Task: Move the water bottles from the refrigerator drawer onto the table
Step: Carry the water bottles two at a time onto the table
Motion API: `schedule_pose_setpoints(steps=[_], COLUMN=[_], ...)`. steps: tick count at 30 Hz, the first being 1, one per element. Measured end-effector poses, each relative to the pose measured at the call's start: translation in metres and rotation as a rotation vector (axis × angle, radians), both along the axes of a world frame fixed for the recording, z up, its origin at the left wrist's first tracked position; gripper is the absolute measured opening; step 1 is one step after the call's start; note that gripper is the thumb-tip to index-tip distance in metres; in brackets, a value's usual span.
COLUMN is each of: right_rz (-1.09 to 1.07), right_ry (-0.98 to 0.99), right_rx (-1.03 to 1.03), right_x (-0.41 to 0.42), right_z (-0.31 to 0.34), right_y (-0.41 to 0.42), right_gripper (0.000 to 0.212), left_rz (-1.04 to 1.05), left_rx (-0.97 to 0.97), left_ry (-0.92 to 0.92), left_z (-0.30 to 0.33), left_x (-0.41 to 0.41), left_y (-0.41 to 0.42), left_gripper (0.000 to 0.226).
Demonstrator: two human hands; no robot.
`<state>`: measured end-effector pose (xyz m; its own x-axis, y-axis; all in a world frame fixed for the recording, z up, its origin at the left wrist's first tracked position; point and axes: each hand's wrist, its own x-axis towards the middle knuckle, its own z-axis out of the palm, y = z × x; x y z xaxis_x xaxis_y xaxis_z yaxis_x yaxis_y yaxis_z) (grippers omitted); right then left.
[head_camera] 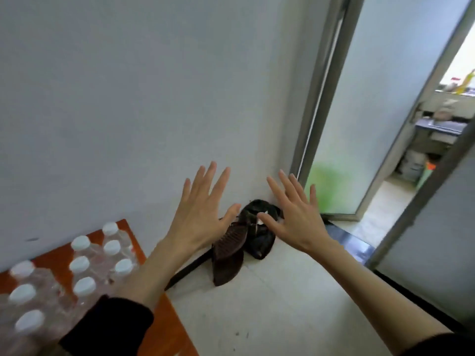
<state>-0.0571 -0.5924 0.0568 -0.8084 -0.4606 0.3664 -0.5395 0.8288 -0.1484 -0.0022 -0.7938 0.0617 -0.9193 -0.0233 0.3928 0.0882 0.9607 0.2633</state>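
A: Report the position of the water bottles (84,268).

B: They stand upright in rows on the orange tabletop (168,327) at lower left, white caps up. The group sits against the white wall (128,98). Several bottles appear bundled in clear wrap; the exact count cannot be determined because of blur and the frame edge.

A: State of the left hand (199,214)?

B: Raised in mid-air, back toward the camera, fingers straight and spread. It holds nothing. Its dark sleeve (108,327) overlaps the near edge of the tabletop in this view.

A: State of the right hand (295,217)?

B: Same condition: fingers extended and fanned apart, holding nothing, level with the left hand and just beside it.

A: What lies beyond the hands?

B: A pile of dark footwear (239,245) on the pale tiled floor (282,304), in the corner where the wall meets a frosted glass door (372,124). The door stands open at right.
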Motion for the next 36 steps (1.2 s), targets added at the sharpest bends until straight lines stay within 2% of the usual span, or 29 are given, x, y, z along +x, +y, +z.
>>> schedule_pose_setpoints(steps=[3, 6, 14, 20, 22, 27, 36], right_rz=[-0.199, -0.368, -0.764, -1.013, -1.066, -1.158, -1.250], right_ry=[0.098, 0.134, 0.046, -0.006, -0.029, -0.099, -0.300], right_rx=[0.035, 0.039, 0.079, 0.024, 0.012, -0.118, -0.134], right_x=[0.028, 0.079, 0.257, 0.353, 0.371, 0.384, 0.357], right_z=[0.025, 0.037, 0.023, 0.012, 0.004, -0.022, -0.060], right_y=[0.103, 0.202, 0.420, 0.536, 0.569, 0.657, 0.812], right_gripper=[0.083, 0.085, 0.082, 0.088, 0.089, 0.074, 0.073], left_rz=[-0.188, -0.351, -0.735, -0.959, -1.013, -1.119, -1.223], left_rx=[-0.103, -0.079, -0.027, -0.032, -0.041, 0.054, 0.177], left_ry=[0.084, 0.101, 0.019, -0.045, -0.075, -0.190, -0.452], left_z=[0.026, 0.031, 0.005, -0.010, -0.018, -0.038, -0.089], left_x=[-0.009, 0.005, 0.092, 0.156, 0.165, 0.170, 0.150], left_y=[0.083, 0.174, 0.420, 0.563, 0.606, 0.706, 0.872], left_gripper=[0.072, 0.073, 0.075, 0.077, 0.081, 0.072, 0.067])
